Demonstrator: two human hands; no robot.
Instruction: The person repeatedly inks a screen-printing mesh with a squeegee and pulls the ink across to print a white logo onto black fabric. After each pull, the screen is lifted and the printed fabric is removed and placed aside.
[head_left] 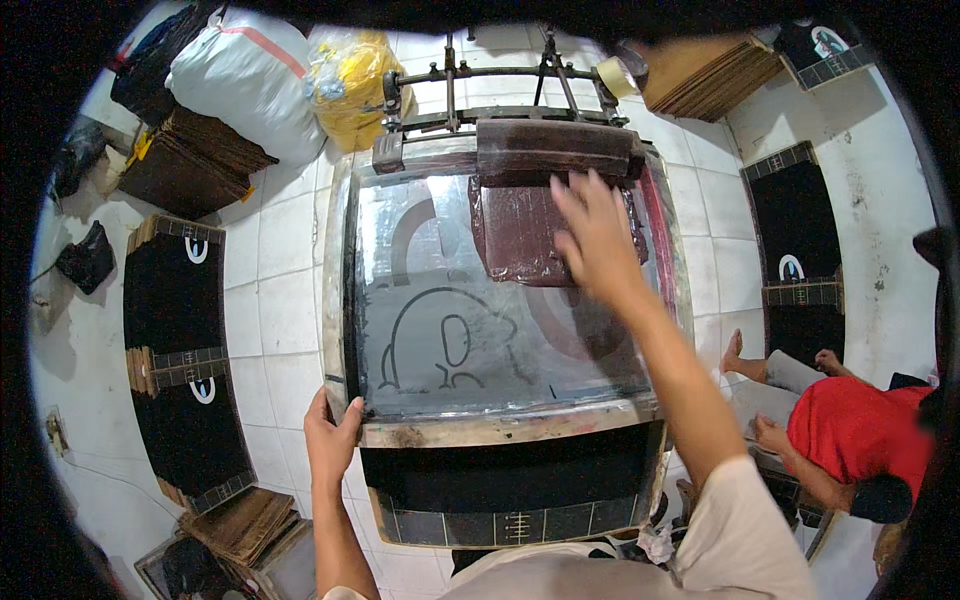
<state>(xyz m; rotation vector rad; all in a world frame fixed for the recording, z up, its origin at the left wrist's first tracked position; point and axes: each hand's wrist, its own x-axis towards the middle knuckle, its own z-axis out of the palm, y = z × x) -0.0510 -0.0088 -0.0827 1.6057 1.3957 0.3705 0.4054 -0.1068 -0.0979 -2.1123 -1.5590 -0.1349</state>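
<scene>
A screen-printing frame lies in front of me, with a faint line drawing and curved shapes on its mesh. My left hand grips its lower left corner, thumb on top. My right hand, slightly blurred, has its fingers apart over a crinkled brown-coated patch at the upper right of the screen. Its fingertips are close below a brown-stained squeegee bar; whether they touch it I cannot tell. Under the frame's front edge is a black printing board with a ruled border.
A metal clamp rig with a tape roll sits behind the screen. Sacks and cardboard stacks stand upper left. Black boards lie along both sides. A person in red sits at lower right, near the frame.
</scene>
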